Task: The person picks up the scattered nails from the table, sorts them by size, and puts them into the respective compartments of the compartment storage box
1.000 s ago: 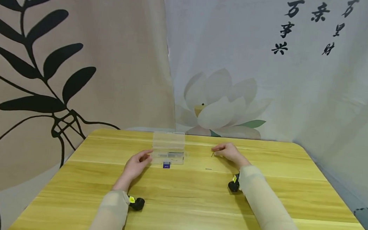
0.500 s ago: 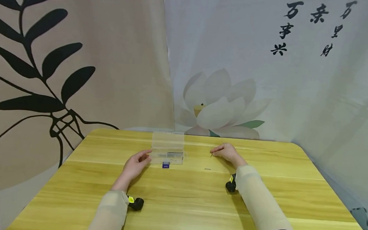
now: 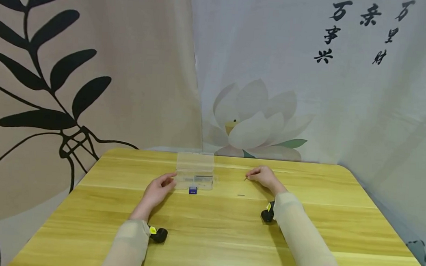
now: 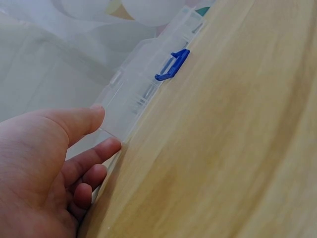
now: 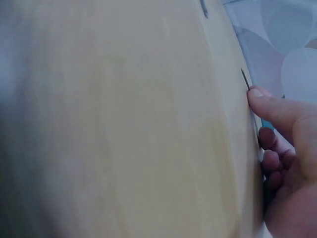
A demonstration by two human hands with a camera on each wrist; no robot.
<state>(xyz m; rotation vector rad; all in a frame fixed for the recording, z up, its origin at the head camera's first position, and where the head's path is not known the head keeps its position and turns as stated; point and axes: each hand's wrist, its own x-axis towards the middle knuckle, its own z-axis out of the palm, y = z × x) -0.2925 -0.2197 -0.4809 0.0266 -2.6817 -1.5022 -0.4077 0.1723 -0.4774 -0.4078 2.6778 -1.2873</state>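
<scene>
Near the table's back stands a clear plastic box (image 3: 183, 184), lid raised, with a blue latch (image 3: 193, 190) at its front. Some slim dark pieces show inside, too small to tell. My left hand (image 3: 159, 190) rests at the box's left side; in the left wrist view (image 4: 44, 158) the index fingertip touches its corner and the thumb lies along the side. To the right of the box, my right hand (image 3: 264, 177) pinches a thin dark pin-like piece (image 5: 245, 78) between thumb and forefinger, just above the table. A similar thin dark piece (image 3: 241, 195) lies on the wood nearby.
The wooden table (image 3: 206, 238) runs back to a printed cloth backdrop (image 3: 147, 64) with leaves, a lotus and characters. A small black camera is strapped on each wrist, the left one (image 3: 160, 235) close to the tabletop.
The right hand has barely shifted, and the pinched thin piece has tilted from steep to more slanted. The left hand and the box stay in place.
</scene>
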